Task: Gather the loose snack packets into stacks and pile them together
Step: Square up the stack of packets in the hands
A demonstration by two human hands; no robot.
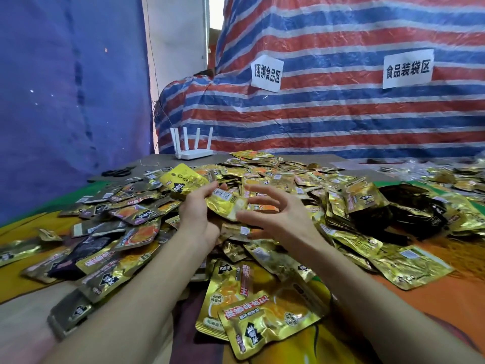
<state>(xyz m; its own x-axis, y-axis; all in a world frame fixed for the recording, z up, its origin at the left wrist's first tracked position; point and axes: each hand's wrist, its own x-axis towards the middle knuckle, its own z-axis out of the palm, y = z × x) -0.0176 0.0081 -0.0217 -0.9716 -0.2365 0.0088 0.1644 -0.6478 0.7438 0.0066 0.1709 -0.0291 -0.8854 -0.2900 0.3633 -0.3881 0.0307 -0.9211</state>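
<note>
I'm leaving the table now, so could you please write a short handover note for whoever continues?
The left hand grips a small bunch of gold packets above the heap.
The right hand is open beside that bunch, holding nothing.
Many loose packets cover the table all around.
Done: one bunch gathered. Left: stack and pile nearly everything else.

Heaped packets (275, 177) block ahead; bare tabletop (162, 160) beside router (193, 145).
</note>
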